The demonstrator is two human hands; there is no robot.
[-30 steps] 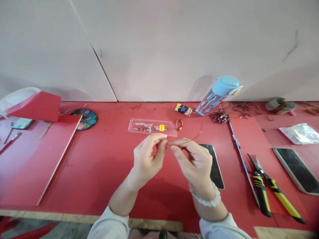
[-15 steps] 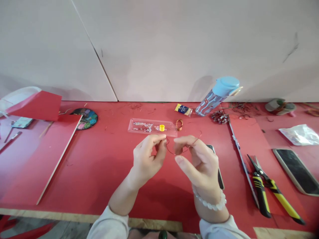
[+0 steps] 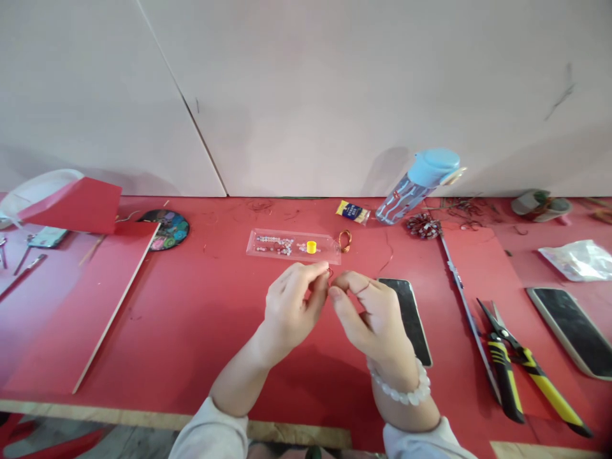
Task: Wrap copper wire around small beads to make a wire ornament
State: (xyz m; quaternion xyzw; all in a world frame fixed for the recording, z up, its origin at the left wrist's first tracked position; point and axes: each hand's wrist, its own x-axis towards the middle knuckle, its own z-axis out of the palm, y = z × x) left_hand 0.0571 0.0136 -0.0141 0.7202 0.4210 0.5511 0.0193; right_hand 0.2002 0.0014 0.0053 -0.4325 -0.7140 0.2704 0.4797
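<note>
Thumb and forefinger of my left hand (image 3: 292,299) are pinched on a thin dark red cord (image 3: 330,272) that curls out at the fingertips. Close beside it, my right hand (image 3: 370,312) is closed in a pinch on the same cord, with a strand running over its fingers. A bracelet of pale round beads (image 3: 401,392) circles the right wrist. Just beyond the hands lies a clear plastic tray (image 3: 252,250) with small beads (image 3: 275,243) and a yellow cap (image 3: 311,247). A coil of copper-coloured wire (image 3: 345,240) touches the tray's right end.
A tilted blue-lidded bottle (image 3: 415,185) and a small packet (image 3: 352,211) stand behind. On the right are a phone (image 3: 408,319), yellow-black pliers (image 3: 516,363), another phone (image 3: 571,331) and a plastic bag (image 3: 578,260). At left lies a red board (image 3: 90,299) near a round dark palette (image 3: 167,228).
My right hand has moved left, up to my left hand, and its thumb and forefinger have closed. My left hand has shifted slightly right. The cord loop between them has become smaller.
</note>
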